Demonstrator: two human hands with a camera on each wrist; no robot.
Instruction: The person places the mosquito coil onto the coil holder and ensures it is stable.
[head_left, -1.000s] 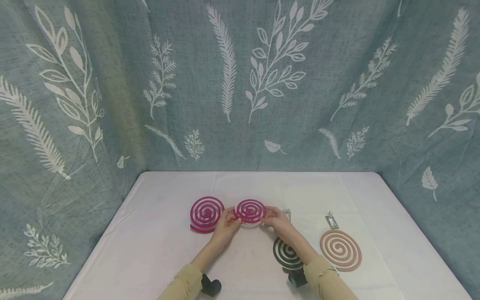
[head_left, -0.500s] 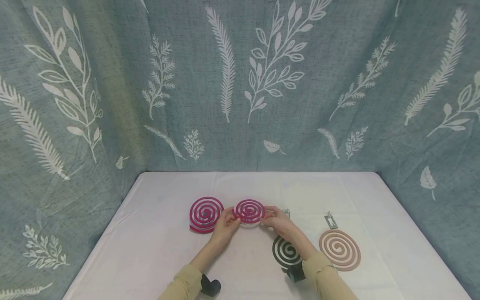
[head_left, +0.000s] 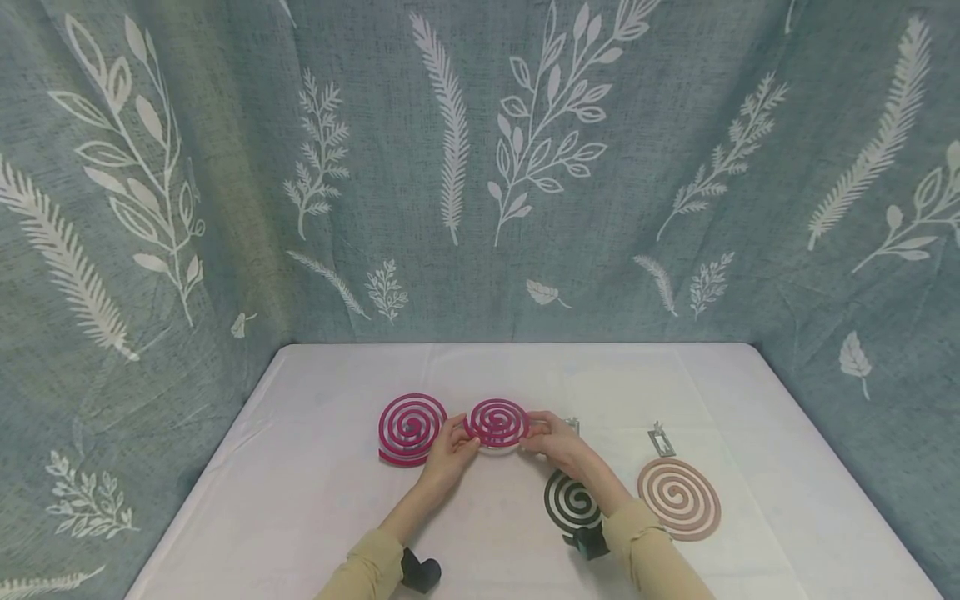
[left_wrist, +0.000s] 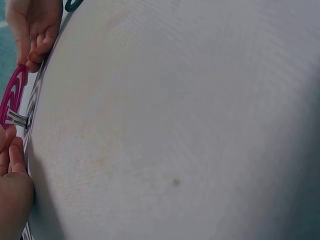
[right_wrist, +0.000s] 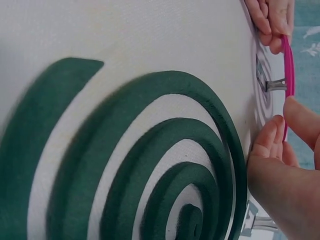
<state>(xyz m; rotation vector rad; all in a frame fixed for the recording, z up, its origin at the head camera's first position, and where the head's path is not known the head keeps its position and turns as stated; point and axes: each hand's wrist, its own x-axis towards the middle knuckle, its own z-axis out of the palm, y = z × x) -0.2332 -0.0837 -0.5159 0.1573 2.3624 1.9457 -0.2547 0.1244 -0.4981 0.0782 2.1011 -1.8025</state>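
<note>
A pink mosquito coil (head_left: 497,422) lies level just above the table, pinched at its left edge by my left hand (head_left: 446,457) and at its right edge by my right hand (head_left: 562,442). Both wrist views show a small metal coil stand (right_wrist: 275,85) upright beneath it, its prongs meeting the coil's middle. Whether the coil is fixed on the prongs I cannot tell. Another pink coil (head_left: 412,427) sits to the left, partly behind my left hand. Below my right forearm lies a dark green coil (head_left: 572,500), large in the right wrist view.
A brown coil (head_left: 678,500) lies at the right, with a metal stand (head_left: 662,440) behind it. Another stand (head_left: 573,425) is partly hidden by my right hand. Black wrist-camera mounts (head_left: 422,573) show beside the sleeves. A patterned curtain (head_left: 480,167) surrounds the white table (head_left: 300,500).
</note>
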